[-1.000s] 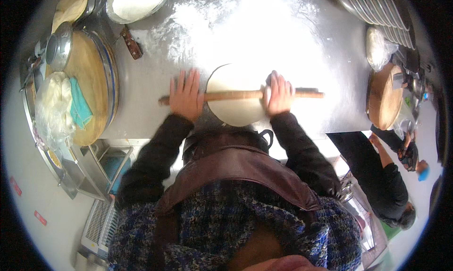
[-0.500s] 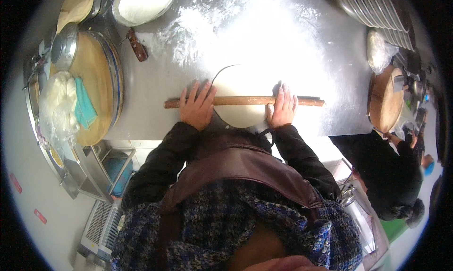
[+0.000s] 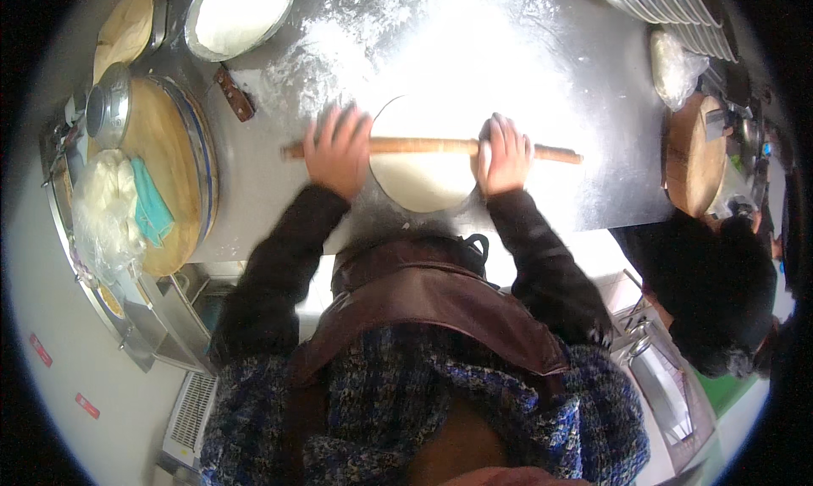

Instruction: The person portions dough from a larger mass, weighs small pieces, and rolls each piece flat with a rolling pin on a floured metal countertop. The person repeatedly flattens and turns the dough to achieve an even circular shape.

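Note:
A wooden rolling pin [image 3: 423, 146] lies crosswise over a round, flat sheet of pale dough [image 3: 423, 186] on the steel table. My left hand [image 3: 340, 157] rests on the pin's left part, fingers spread and reaching past it. On the pin's right part lies my right hand [image 3: 506, 161], its fingers stretched forward and its thumb beside the dough. Both palms press from above rather than wrap round the wood. The dough's far part is washed out by glare and hard to tell from the floury table.
A bowl of flour [image 3: 239, 16] and a wooden-handled tool [image 3: 234, 93] sit at the far left. Bagged dough [image 3: 108, 200] and a teal cloth [image 3: 152, 202] lie on a round board [image 3: 174, 160]. At right are stacked trays [image 3: 656, 2], a chopping block [image 3: 690, 164] and another person [image 3: 707, 291].
Both hands have pushed forward with the rolling pin, away from my body, over the dough. My arms are stretched further out. The whole view has shifted slightly, and the other person has moved.

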A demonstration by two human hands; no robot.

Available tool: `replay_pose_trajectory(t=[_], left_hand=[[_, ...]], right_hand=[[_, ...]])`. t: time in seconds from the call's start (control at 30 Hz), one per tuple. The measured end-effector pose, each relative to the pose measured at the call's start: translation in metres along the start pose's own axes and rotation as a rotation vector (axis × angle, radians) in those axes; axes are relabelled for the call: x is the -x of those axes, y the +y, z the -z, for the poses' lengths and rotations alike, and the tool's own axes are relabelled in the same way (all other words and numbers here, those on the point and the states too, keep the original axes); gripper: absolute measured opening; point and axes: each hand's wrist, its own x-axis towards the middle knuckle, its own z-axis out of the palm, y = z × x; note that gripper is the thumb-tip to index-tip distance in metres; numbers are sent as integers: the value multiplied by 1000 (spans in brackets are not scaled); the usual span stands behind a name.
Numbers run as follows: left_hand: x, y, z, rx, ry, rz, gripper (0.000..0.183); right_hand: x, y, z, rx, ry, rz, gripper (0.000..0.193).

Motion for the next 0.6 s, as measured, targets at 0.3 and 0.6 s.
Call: replay_pose_trajectory(t=[0.3,0.6], left_hand=[[-135,-40,-27,-48,3,-222,50],[-241,-45,-51,52,5,-147,47]], right_hand=[[-73,29,-9,147,32,41,59],[-167,51,-1,230,-156,-129,52]])
